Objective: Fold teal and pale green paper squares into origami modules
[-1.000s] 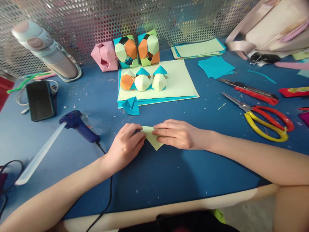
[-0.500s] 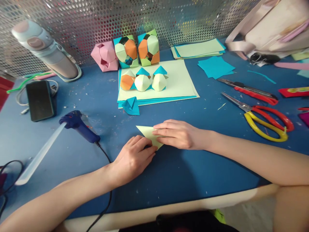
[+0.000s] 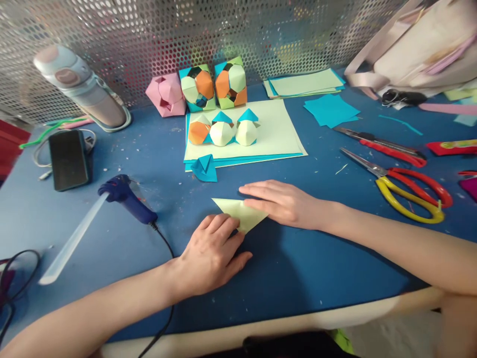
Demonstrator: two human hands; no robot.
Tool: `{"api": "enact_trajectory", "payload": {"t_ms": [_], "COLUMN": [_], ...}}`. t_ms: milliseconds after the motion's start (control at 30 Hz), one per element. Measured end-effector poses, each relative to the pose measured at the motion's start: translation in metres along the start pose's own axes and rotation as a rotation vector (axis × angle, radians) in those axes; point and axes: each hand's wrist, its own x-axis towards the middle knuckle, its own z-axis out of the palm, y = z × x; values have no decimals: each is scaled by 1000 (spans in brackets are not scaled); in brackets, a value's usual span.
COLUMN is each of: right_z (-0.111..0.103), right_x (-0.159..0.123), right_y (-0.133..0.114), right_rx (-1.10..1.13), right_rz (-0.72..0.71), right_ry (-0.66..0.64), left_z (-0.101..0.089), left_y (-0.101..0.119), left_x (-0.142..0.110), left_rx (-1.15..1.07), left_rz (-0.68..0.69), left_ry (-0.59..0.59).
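A pale green sheet of paper [image 3: 249, 217], folded into a triangle, lies flat on the blue table. My left hand [image 3: 214, 251] rests on its lower left side, fingertips pressing the paper and thumb stretched apart. Over the upper right part lies my right hand [image 3: 286, 204], fingers extended and spread, one of them along the top edge. Just beyond is a small folded blue paper piece [image 3: 205, 169]. Behind it, three joined paper shapes [image 3: 221, 132] in orange, pale green and blue sit on a stack of paper sheets [image 3: 278, 117].
A blue glue gun [image 3: 134, 201] with its cord lies left, beside a phone [image 3: 69, 160] and a bottle [image 3: 82, 87]. Scissors [image 3: 395, 186] and a utility knife [image 3: 383, 144] lie right. Paper models [image 3: 197, 89] stand against the perforated metal panel, near blue squares [image 3: 330, 110].
My right hand has shifted slightly right and its fingers have spread, uncovering more of the paper triangle. My left thumb has moved away from the paper's lower edge.
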Motion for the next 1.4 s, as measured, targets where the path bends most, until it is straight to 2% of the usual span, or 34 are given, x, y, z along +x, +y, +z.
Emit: {"api": "enact_trajectory", "payload": {"t_ms": [167, 267, 367, 433, 567, 667, 733, 933, 1233, 1400], "right_z": [-16, -29, -34, -28, -1, 15, 19, 22, 20, 21], "right_x": [-17, -23, -15, -4, 16, 19, 17, 6, 4, 3], "right_y": [12, 12, -1, -17, -45, -55, -56, -61, -39, -48], "right_rx": [-139, -158, -108, -43, 99, 147, 155, 160, 98, 39], "right_rz": [80, 171, 211, 183, 62, 66, 76, -32, 38, -43], "right_ry": [-63, -29, 37, 73, 131, 72, 56, 48, -57, -1], "left_z": [3, 5, 5, 5, 8, 11, 14, 18, 8, 11], "left_y": [2, 1, 0, 1, 0, -1, -3, -6, 0, 0], "left_x": [0, 1, 3, 4, 5, 4, 2, -3, 4, 0], "left_rx": [14, 5, 9, 12, -48, -101, -106, -60, -45, -3], "left_rz": [43, 47, 53, 60, 79, 91, 90, 130, 75, 106], "left_ry": [50, 34, 30, 40, 95, 146, 137, 114, 66, 99]}}
